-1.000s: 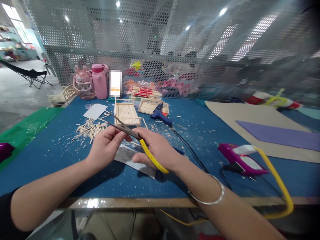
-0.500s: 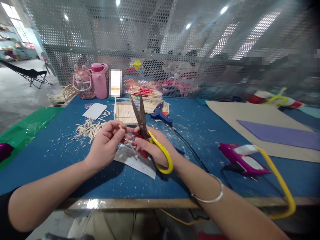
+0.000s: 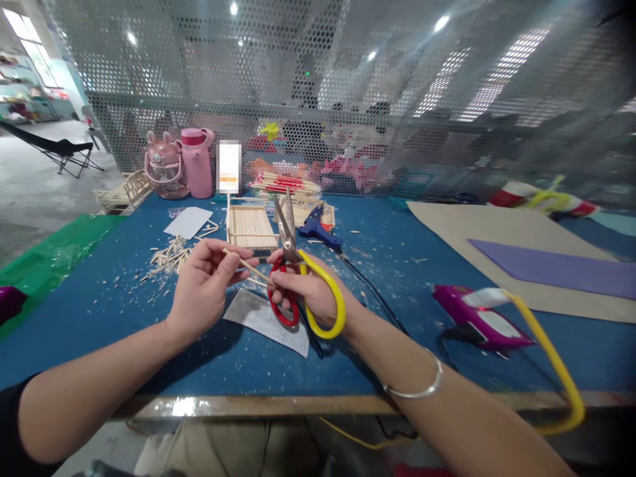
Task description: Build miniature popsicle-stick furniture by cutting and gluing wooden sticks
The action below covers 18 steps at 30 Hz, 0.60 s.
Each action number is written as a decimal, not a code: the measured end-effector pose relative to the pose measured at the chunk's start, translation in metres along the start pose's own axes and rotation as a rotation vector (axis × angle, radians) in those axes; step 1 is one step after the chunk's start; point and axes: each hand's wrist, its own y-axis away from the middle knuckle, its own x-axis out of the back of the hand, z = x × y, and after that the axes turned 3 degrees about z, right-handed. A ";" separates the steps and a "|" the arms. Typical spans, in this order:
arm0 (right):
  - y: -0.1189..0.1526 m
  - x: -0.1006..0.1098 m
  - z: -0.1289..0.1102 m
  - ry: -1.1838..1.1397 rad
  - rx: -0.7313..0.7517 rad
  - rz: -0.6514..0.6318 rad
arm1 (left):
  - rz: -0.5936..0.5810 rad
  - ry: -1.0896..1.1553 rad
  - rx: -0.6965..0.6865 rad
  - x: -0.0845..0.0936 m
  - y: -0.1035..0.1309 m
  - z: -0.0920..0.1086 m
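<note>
Between thumb and fingers my left hand (image 3: 206, 281) pinches one end of a thin wooden stick (image 3: 251, 268). The stick slants down to the right, and its other end meets the fingertips of my right hand (image 3: 311, 291). That hand is closed around scissors (image 3: 322, 318) with one yellow and one red handle loop; their blades point up and away, slightly apart. Beneath my hands lies a printed sheet of paper (image 3: 263, 321). Just beyond them stands a small frame of wooden sticks (image 3: 251, 222), next to a blue glue gun (image 3: 320, 228).
Cut stick pieces (image 3: 171, 255) and a white card (image 3: 189, 222) lie to the left. Two pink bottles (image 3: 197, 165) stand at the back before a perforated metal screen (image 3: 199, 66). To the right are a purple tool (image 3: 481, 318) and a purple sheet (image 3: 546, 268) on beige board.
The stick has turned out into clearer view between my hands. The scissors have shifted slightly right, and their red loop now shows more fully.
</note>
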 end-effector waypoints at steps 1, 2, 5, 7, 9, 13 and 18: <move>-0.001 0.000 0.000 -0.013 0.010 0.018 | -0.005 0.008 0.001 0.001 0.000 0.000; -0.002 0.001 0.000 -0.028 0.026 0.042 | -0.017 0.018 0.001 0.002 0.000 0.000; -0.003 0.008 -0.006 -0.023 0.117 0.113 | -0.158 0.034 0.025 0.007 -0.002 -0.003; -0.002 0.014 -0.012 0.072 0.199 0.093 | -0.302 0.017 0.110 0.010 -0.004 -0.006; 0.000 0.019 -0.017 0.252 0.284 0.030 | -0.392 -0.032 0.238 0.010 -0.006 -0.009; 0.007 0.017 -0.018 0.542 0.424 -0.084 | -0.556 -0.131 0.484 0.007 -0.004 -0.011; 0.009 0.008 -0.013 0.532 0.472 -0.018 | -0.560 -0.178 0.446 0.005 -0.003 -0.010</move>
